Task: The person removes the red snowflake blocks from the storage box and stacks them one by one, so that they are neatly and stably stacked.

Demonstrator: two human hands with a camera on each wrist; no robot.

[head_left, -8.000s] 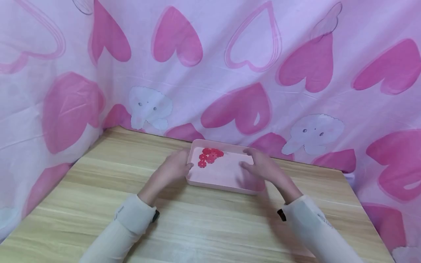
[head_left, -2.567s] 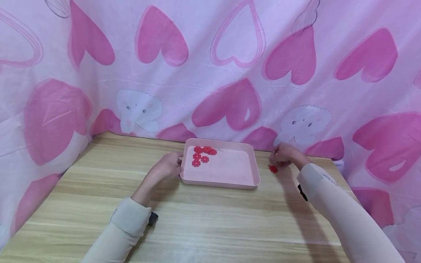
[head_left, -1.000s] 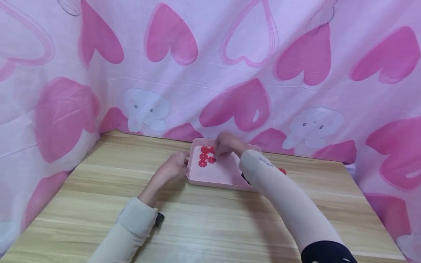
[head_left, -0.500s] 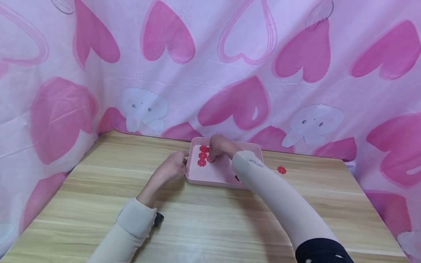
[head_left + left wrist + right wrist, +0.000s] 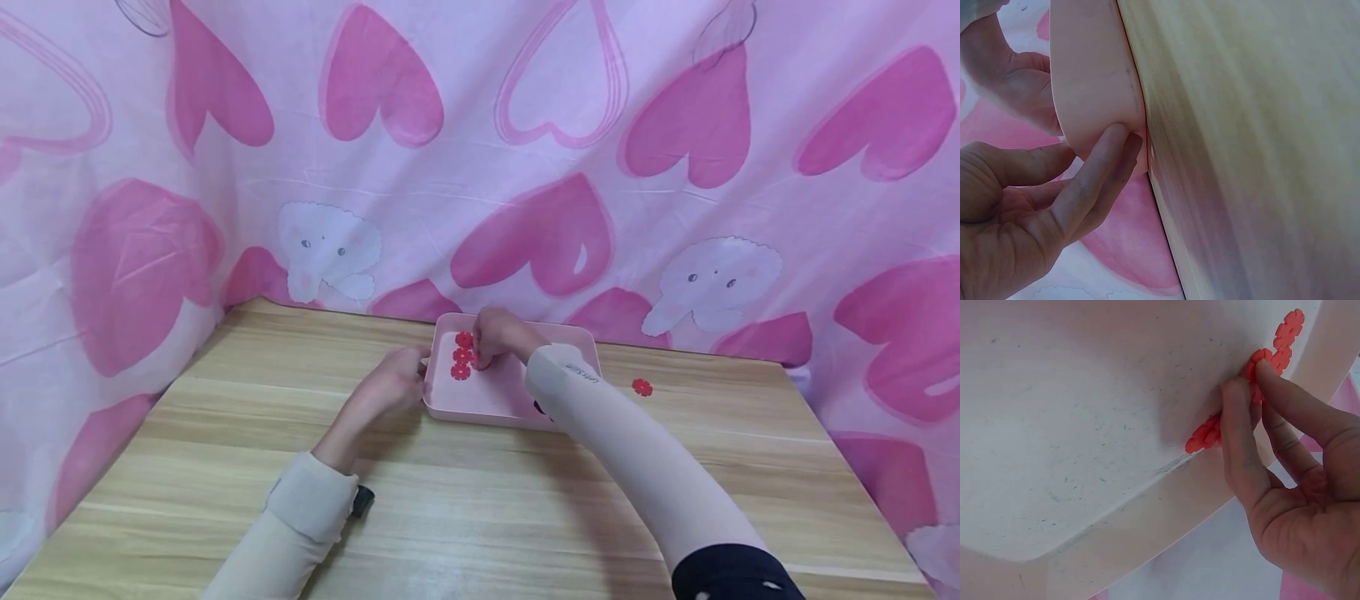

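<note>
Red disc [image 5: 1254,364] — pinched in right grip [image 5: 498,333] | grip now inside pink tray [image 5: 502,408], earlier beside it | left grip [image 5: 393,379] clasping tray

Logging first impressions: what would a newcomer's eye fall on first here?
Probably the curtain with big pink hearts, filling the background. Then the red flower pieces in the pink tray, with the right hand pinching at them. One more red piece lies alone on the table, right of the tray.

- We've got a pale pink rectangular tray [image 5: 474,399], sitting flat
- Red notched flower discs [image 5: 460,372] bunched at its left end
- One disc [image 5: 1258,358] pinched, angle's hard for us to call
- Lone red disc [image 5: 642,387] flat outside, right of the tray
</note>
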